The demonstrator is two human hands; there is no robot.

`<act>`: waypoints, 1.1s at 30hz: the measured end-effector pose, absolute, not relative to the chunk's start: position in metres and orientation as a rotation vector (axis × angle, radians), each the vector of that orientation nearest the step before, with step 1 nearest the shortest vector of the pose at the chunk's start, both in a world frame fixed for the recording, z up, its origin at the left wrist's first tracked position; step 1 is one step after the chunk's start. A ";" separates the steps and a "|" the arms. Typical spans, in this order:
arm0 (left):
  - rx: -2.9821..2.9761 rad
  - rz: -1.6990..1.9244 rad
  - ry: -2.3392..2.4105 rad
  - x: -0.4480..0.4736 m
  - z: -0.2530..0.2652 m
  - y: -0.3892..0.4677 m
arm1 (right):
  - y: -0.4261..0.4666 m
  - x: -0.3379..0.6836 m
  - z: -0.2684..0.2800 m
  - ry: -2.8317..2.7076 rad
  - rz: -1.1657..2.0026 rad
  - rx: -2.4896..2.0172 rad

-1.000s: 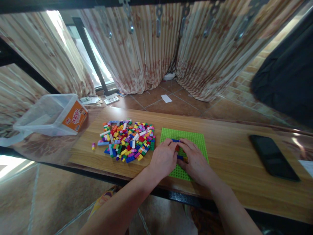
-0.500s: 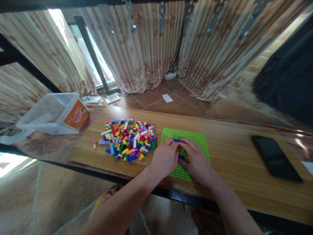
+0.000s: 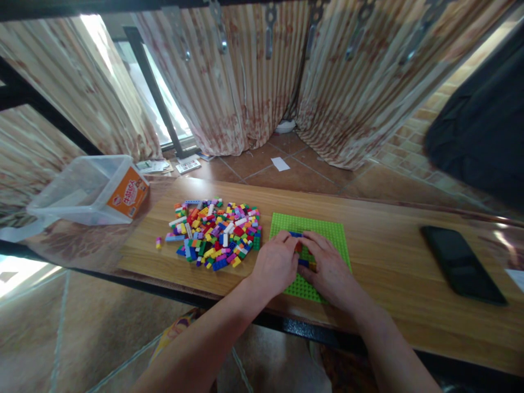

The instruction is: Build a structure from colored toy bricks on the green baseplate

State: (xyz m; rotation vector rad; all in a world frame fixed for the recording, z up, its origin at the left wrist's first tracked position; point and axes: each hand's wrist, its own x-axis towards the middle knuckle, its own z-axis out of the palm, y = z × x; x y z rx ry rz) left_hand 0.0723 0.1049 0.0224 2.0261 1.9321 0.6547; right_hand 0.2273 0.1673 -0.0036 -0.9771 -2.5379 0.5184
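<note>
A green studded baseplate point(image 3: 333, 232) lies on the wooden tabletop, and both my hands are over its middle. Between them is a small structure of toy bricks point(image 3: 303, 262), with blue, red and yellow parts showing. My left hand point(image 3: 276, 263) is closed, its bent fingertips pressed against the left side of the bricks. From the right, my right hand point(image 3: 331, 267) curls its thumb and fingers around the same bricks. My fingers hide most of the structure. Left of the baseplate spreads a pile of loose multicoloured bricks point(image 3: 216, 232).
A clear plastic bin point(image 3: 77, 210) with an orange label stands at the table's left end. One small pink-and-yellow piece point(image 3: 159, 243) lies apart from the pile. A black phone point(image 3: 462, 265) rests on the right. Curtains point(image 3: 245, 82) hang beyond the table.
</note>
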 end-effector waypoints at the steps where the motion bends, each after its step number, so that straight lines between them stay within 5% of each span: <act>1: 2.021 0.648 1.937 0.072 0.023 0.105 | 0.167 0.227 -0.004 -2.533 0.518 -0.975; 19: 1.944 0.671 1.922 0.068 0.025 0.106 | 0.166 0.229 0.004 -2.383 0.604 -1.038; 33: 1.894 0.684 1.981 0.061 0.025 0.109 | 0.185 0.244 0.010 -1.989 0.768 -1.502</act>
